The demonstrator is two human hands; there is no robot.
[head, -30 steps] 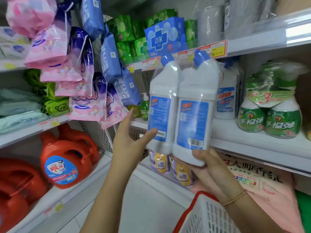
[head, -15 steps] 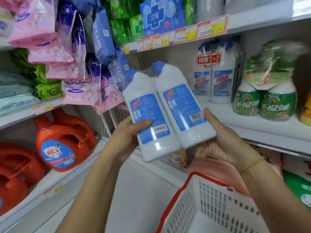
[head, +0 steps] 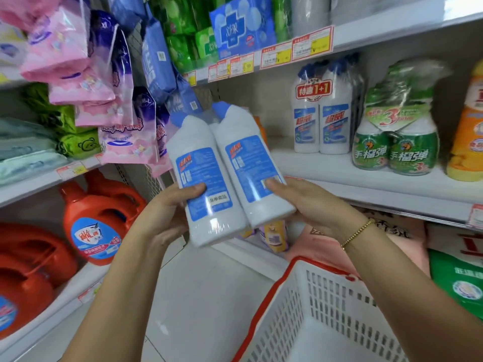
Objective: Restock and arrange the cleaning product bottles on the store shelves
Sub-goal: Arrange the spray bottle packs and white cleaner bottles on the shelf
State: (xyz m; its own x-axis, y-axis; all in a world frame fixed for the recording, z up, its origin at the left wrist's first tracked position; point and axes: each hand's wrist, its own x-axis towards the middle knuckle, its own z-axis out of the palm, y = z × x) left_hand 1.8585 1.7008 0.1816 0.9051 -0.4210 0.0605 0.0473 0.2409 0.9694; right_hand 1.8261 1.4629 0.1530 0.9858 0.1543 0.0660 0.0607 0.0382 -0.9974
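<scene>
A shrink-wrapped twin pack of white cleaner bottles (head: 224,173) with blue caps and blue labels hangs in front of the shelves, tilted with its caps up and to the left. My left hand (head: 167,212) grips its lower left side, thumb across the label. My right hand (head: 305,202) grips its lower right side, thumb on the barcode. On the white middle shelf (head: 339,176) behind stands a matching twin pack (head: 321,113) with a red 1+1 tag, upright.
Green spray-bottle pack (head: 394,142) and an orange bottle (head: 467,137) stand right of the shelved pack. A white basket with a red rim (head: 324,312) hangs low right. Red detergent jugs (head: 96,223) fill the lower left shelf. Pink and blue bagged packs (head: 104,82) hang at left.
The twin pack came down from shelf height and tilted, caps to the left. Both hands closed round its lower end. The view shifted, showing the matching pack on the shelf.
</scene>
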